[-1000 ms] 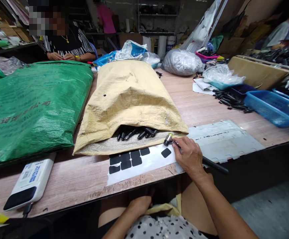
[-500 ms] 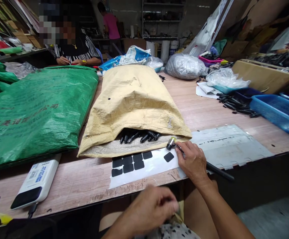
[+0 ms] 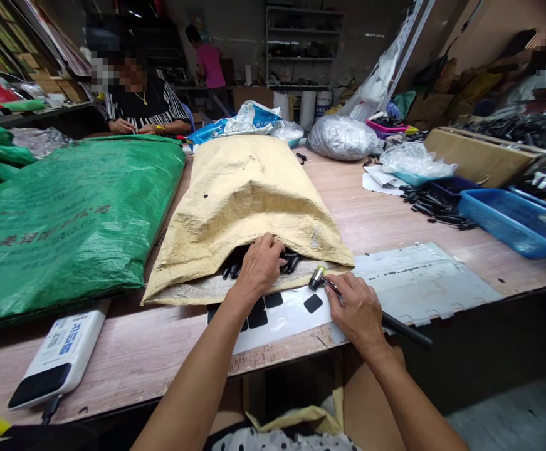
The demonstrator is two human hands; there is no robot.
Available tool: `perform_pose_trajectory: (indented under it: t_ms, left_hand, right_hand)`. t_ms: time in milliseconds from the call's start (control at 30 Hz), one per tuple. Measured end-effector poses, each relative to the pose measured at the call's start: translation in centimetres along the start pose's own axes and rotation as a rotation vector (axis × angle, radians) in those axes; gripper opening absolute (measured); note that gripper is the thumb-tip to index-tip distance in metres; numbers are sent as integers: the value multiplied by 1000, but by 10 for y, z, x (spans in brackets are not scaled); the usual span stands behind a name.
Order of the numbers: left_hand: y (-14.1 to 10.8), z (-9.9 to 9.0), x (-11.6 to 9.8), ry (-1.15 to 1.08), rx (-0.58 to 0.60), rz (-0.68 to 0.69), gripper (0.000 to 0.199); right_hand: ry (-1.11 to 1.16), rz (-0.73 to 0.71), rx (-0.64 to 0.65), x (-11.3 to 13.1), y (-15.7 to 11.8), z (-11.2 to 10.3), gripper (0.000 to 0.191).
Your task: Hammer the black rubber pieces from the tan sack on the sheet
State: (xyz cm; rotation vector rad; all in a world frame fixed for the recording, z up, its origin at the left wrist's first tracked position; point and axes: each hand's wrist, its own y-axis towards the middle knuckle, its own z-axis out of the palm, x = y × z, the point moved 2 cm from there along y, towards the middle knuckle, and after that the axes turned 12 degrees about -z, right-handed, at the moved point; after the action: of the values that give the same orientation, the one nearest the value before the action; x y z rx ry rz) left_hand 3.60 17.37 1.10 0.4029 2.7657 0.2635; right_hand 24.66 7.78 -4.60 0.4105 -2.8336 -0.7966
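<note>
My left hand (image 3: 261,263) reaches into the mouth of a yellow woven sack (image 3: 254,181). Its fingers bend down among short black tube-like parts (image 3: 291,262); the fingertips are hidden, so I cannot tell whether they grip one. My right hand (image 3: 356,308) is closed around the shaft of a small mallet (image 3: 317,277). The mallet has a silver head with one black and one yellow end, and its black handle sticks out behind the hand. Below the sack's mouth lies a white sheet (image 3: 296,316) with black rounded-square stickers (image 3: 313,303), some behind my left forearm.
A green sack (image 3: 75,219) fills the table's left side, with a white power bank (image 3: 66,351) in front. To the right lie a translucent sheet (image 3: 427,282), a blue tray (image 3: 517,222) and a pile of black parts (image 3: 437,207). Another person (image 3: 148,106) sits across the table.
My left hand has moved from below the table edge up and forward into the sack's mouth. My right hand still holds the mallet in about the same place. The view has shifted slightly.
</note>
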Motion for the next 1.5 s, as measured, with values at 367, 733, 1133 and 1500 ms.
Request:
perform_pose_trajectory:
  t_ms: [367, 733, 1133, 1500]
  left_hand:
    - [-95, 2, 7, -152, 134, -14, 11]
    - [-100, 20, 28, -493, 59, -137, 15]
    - [-100, 17, 27, -550, 77, -158, 15]
    - [-101, 16, 28, -586, 47, -132, 18]
  right_hand:
    - [-4, 12, 1, 1, -1, 0, 21]
    - [68, -80, -116, 3, 4, -12, 29]
    - [530, -212, 10, 78, 13, -32, 28]
    - [517, -252, -48, 83, 9, -37, 36]
